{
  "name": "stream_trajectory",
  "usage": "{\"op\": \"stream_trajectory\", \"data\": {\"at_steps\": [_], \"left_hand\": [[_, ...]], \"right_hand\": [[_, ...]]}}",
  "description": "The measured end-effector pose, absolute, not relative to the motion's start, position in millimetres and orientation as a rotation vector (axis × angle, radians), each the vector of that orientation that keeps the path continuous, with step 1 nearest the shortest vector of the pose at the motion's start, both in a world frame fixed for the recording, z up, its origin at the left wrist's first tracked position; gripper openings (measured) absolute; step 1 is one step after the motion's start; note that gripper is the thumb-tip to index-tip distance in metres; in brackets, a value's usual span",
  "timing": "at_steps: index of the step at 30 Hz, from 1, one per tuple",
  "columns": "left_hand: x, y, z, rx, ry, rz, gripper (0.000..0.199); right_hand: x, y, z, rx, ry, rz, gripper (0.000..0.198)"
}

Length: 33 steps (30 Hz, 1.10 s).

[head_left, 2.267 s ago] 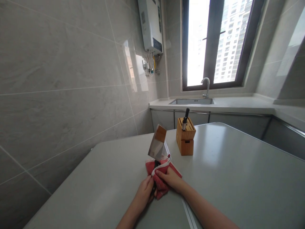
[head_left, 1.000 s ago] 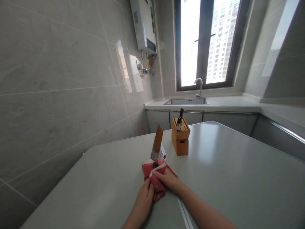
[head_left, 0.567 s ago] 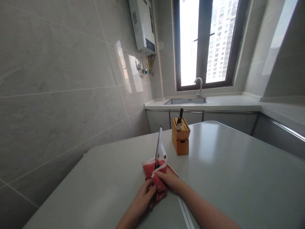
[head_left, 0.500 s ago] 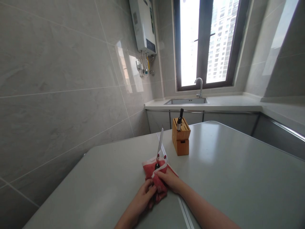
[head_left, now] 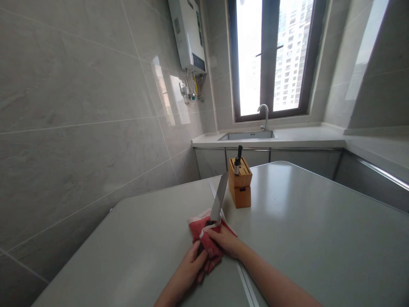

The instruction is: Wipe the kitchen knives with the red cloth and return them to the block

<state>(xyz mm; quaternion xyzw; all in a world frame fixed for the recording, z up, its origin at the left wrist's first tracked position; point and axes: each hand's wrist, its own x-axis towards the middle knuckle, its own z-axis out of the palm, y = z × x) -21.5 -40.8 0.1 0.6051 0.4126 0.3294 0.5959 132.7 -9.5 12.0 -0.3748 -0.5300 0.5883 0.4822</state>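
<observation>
A kitchen knife (head_left: 219, 197) points away from me and up, its broad blade bare above a red cloth (head_left: 200, 226) with a white edge. My left hand (head_left: 194, 260) is closed on the knife's dark handle, low down near the cloth. On the right, my right hand (head_left: 225, 239) grips the cloth, its thumb on top, with the cloth folded around the upper handle near the blade's base. Most of the handle and the right fingertips are hidden by cloth.
Beyond the blade stands a wooden knife block (head_left: 241, 181) with black-handled tools in it. The pale table (head_left: 297, 226) has a seam strip down its middle. Farther back are a counter with a sink (head_left: 249, 135) and a faucet (head_left: 265, 116).
The knife has turned so its blade shows broad side instead of narrow, with the tip leaning farther right. Both hands stay on it and the cloth. The view has shifted slightly.
</observation>
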Motion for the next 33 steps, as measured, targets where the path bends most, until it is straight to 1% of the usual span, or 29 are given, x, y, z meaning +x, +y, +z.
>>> {"op": "stream_trajectory", "data": {"at_steps": [5, 7, 14, 20, 26, 31, 33], "left_hand": [[-20, -40, 1, 1.437, 1.005, 0.818, 0.057], [-20, -40, 2, 1.442, 1.016, 0.826, 0.057], [-23, -41, 1, 1.455, 0.972, 0.803, 0.051], [-24, -42, 4, 1.443, 0.941, 0.775, 0.053], [-23, -44, -3, 1.477, 0.975, 0.841, 0.055], [-22, -40, -9, 1.639, 1.116, 1.019, 0.043], [-23, -39, -8, 1.749, 1.17, 1.085, 0.041]], "right_hand": [[133, -10, 13, -1.083, -1.346, 1.341, 0.049], [134, -10, 12, -1.097, -1.37, 1.342, 0.05], [135, -7, 7, -1.02, -1.437, 1.329, 0.048], [136, -7, 7, -0.963, -1.485, 1.352, 0.047], [132, -6, 4, -0.929, -1.415, 1.379, 0.046], [128, -6, 5, -0.97, -1.32, 1.376, 0.046], [127, -7, 5, -0.985, -1.284, 1.379, 0.046]]}}
